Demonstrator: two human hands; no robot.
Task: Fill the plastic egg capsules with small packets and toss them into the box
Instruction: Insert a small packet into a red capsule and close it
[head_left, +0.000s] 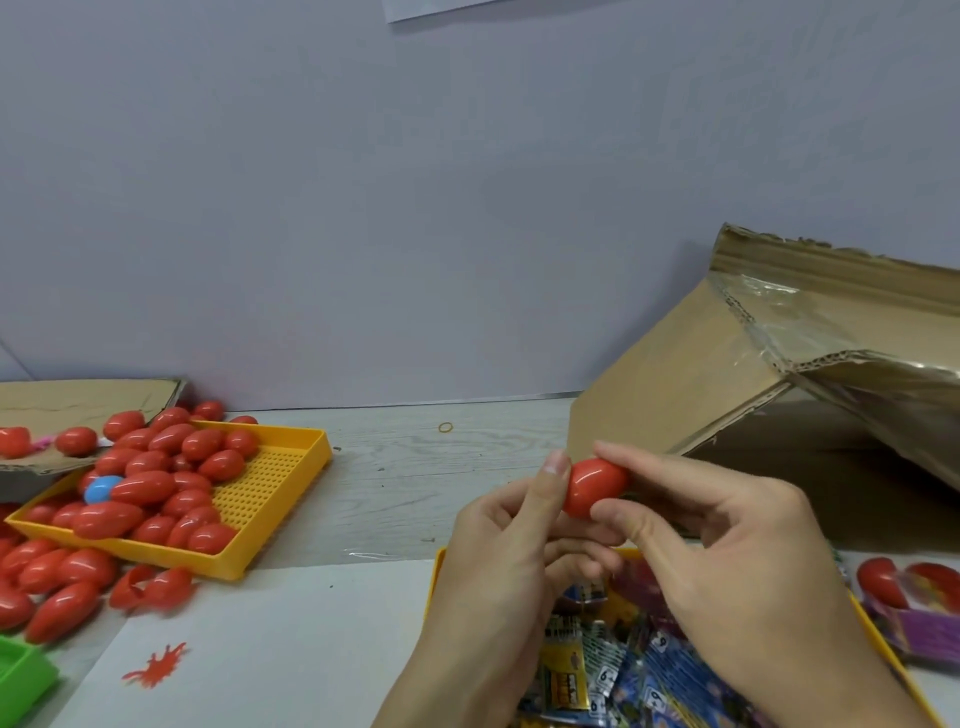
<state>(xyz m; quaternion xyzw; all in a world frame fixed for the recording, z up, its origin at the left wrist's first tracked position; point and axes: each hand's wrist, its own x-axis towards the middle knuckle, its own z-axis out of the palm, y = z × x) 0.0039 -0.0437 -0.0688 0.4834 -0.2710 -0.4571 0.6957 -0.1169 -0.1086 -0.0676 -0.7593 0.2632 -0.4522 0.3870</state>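
Both hands, the left hand (511, 525) and the right hand (727, 540), pinch one red egg (596, 487) above the near packets (623, 675). A half-snapped seam might pop open when tossed into the box (691, 374) on the right.

The setting is a small hand-packing workstation, not a home or kitchen. A grey wood-grain table (405, 483) stands against a plain lavender wall (363, 208). Bulk stock indicates batch work: a yellow tray (280, 499) heaped with red eggs (150, 488), more eggs loose beside it, a second tray of printed packets (613, 675), and a taped cardboard box (701, 374) open at the right.
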